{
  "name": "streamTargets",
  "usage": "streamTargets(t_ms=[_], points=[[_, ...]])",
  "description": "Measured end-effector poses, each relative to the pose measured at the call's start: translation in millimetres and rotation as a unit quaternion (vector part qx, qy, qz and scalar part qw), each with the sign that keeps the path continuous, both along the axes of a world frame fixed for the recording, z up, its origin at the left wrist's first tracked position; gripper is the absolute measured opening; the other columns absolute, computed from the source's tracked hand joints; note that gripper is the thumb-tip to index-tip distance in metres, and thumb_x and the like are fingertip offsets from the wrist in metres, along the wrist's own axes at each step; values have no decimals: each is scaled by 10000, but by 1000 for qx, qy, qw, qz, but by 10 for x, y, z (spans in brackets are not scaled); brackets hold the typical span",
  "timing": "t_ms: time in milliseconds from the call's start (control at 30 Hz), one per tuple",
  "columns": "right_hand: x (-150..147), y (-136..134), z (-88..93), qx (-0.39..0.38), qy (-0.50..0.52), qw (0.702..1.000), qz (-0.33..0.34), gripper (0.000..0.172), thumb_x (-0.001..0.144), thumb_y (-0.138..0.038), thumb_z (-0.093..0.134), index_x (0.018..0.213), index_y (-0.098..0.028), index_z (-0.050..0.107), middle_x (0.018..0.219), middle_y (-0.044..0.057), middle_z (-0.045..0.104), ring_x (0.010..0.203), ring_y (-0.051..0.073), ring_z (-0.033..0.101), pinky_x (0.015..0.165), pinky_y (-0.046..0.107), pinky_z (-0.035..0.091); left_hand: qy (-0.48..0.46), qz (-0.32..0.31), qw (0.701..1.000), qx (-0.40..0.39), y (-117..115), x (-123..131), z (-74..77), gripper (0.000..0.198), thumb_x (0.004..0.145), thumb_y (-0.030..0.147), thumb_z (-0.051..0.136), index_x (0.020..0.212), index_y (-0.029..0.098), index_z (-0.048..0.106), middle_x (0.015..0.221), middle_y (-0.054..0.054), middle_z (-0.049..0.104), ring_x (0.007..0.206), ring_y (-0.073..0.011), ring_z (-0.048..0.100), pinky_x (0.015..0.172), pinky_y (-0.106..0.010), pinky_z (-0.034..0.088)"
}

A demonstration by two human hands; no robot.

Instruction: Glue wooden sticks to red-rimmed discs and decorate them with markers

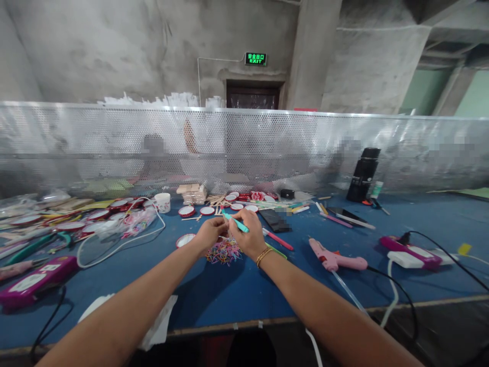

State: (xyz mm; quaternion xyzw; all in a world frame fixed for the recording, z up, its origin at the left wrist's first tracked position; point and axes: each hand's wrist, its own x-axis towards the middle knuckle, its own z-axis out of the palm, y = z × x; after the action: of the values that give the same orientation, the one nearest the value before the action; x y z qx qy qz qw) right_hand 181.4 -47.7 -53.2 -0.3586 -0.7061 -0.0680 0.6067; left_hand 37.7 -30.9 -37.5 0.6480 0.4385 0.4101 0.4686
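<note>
My right hand [251, 235] is closed around a turquoise marker pen [239, 224], which slants up and to the left. Close beside it, my left hand [208, 234] has its fingers pinched together near the pen's tip; whatever they grip is hidden or too small to name. Below both hands lies a tangled heap of thin multicoloured bands [223, 253]. A round white disc with a red rim [185, 240] sits partly behind my left wrist. To the right of my right hand, a red pen [278, 239] rests on the blue table [221, 295].
A pink glue gun [336, 257] with a cord lies at right, near a purple power strip [410, 253]. Another purple power strip [38, 283] stands at left. A white cup [162, 203], stacked wooden pieces [192, 194] and a black bottle [363, 175] line the back before a perforated metal screen [263, 148].
</note>
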Motion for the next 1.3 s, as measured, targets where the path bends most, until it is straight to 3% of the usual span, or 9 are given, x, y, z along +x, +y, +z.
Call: streamTargets(t_ms=[600, 867, 1300], points=[[6, 2, -4, -1, 4, 1000, -4, 79, 849, -246, 539, 776, -214, 546, 760, 18, 617, 754, 175, 542, 761, 325, 404, 1, -20, 1000, 3, -45, 24, 15, 325, 659, 463, 725, 725, 164, 616, 616, 15, 565, 527, -88, 509, 507, -212, 360], [12, 0, 3, -3, 4, 1000, -4, 76, 843, -245, 536, 774, -216, 538, 751, 15, 612, 749, 176, 542, 771, 329, 401, -7, -32, 999, 2, 31, 0, -53, 325, 669, 461, 713, 772, 165, 629, 637, 4, 588, 564, -104, 544, 501, -207, 363], [24, 6, -2, -8, -1, 1000, -9, 75, 841, -241, 535, 772, -214, 545, 745, 13, 618, 749, 176, 540, 754, 326, 398, 4, -29, 1000, 0, -18, 12, -9, 330, 665, 470, 710, 752, 162, 629, 630, 3, 592, 538, -95, 533, 496, -206, 350]])
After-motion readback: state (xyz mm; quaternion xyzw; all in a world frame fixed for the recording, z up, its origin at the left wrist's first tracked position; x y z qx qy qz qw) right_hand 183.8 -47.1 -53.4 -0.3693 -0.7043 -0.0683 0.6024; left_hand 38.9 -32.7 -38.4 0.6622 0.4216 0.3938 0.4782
